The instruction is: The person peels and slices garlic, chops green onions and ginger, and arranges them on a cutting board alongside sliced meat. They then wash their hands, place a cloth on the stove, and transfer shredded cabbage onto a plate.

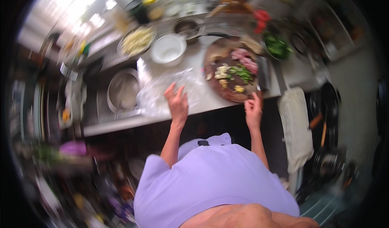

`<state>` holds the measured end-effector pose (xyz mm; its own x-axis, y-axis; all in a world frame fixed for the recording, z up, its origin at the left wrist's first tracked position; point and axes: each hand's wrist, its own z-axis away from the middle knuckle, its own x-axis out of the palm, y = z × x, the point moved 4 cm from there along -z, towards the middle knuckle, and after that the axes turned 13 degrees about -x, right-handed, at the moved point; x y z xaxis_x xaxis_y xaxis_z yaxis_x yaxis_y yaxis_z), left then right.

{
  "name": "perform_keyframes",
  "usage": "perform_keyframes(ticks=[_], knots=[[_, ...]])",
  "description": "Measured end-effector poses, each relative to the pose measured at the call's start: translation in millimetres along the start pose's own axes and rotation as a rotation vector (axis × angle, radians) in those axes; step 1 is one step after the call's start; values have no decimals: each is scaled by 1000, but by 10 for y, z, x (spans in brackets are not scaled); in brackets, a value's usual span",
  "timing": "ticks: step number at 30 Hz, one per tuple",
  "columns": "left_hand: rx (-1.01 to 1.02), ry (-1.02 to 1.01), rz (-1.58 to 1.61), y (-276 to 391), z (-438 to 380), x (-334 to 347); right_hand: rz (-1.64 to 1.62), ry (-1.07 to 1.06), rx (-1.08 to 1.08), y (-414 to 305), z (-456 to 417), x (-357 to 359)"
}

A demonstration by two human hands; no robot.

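My left hand (177,101) is raised with its fingers apart above a crumpled clear plastic bag (158,91) on the counter. My right hand (253,111) is by the near right edge of a round wooden chopping board (215,86), close to the handle of a cleaver (263,73); whether it touches the handle is unclear. On the board lie pink raw meat pieces (244,59), chopped green herbs (241,73), pale chopped pieces (222,72) and a small yellow minced heap (239,89). A white bowl (168,49) stands behind the bag.
A bowl of pale strips (138,41) and a metal pot (189,29) stand at the back. Green leaves fill a bowl (276,45) at the right. The sink holds a metal basin (123,91). A towel (296,127) hangs at the right.
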<state>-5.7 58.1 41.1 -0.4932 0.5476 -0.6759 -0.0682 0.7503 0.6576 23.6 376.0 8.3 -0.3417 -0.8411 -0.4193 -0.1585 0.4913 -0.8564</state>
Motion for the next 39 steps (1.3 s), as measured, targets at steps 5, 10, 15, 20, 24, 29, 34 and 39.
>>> perform_keyframes(ticks=[5, 10, 15, 20, 24, 29, 34, 39], knots=[[-153, 89, -72, -141, 277, -469, -173, -51, 215, 141, 243, -44], [-394, 222, -150, -1279, 370, -946, -248, -169, 101, -218, 118, 221], [-557, 173, -106, -2775, -205, -1168, -238, -172, 32, -668, 7, 557], [-780, -119, -268, -4493, -1197, -801, -174, -79, -22, -1166, 0, 1122], [-1044, -277, -244, -5497, -1867, -360, -69, 71, 11, -1610, 159, 1797], [-718, -710, -471, -5316, -1849, 455, 78, 7, 123, -2124, 575, 2857], [84, -1058, -660, -5289, -1635, 207, 202, -156, -90, -2635, 608, 3367], [-211, -633, -635, -5573, -1605, 244, 257, -148, -32, -2796, 692, 3720]])
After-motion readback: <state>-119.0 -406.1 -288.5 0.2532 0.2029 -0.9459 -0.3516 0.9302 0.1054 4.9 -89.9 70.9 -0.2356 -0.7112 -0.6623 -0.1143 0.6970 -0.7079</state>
